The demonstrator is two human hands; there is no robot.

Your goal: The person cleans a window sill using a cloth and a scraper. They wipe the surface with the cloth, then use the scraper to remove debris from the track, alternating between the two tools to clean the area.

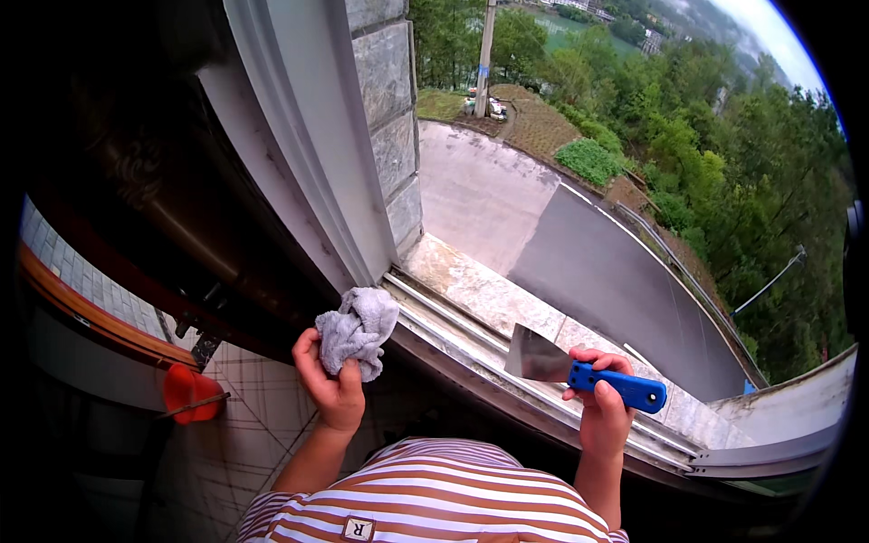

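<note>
A crumpled grey cloth (358, 331) is bunched in my left hand (334, 390), near the left end of the sliding-window track (468, 346). My right hand (603, 400) grips the blue handle of a putty knife (618, 387) between thumb and fingers. Its wide metal blade (538, 356) points left and appears over the track, though contact cannot be told from this angle. Dirt marks the track's metal rails. Beyond them lies a stained stone outer sill (468, 278).
The white window frame (319, 136) rises at the left beside a stone-block wall (387, 102). Outside, a paved road (611, 285) lies far below, with trees beyond. An orange plastic object (192, 394) stands on the tiled floor (251, 434) at lower left.
</note>
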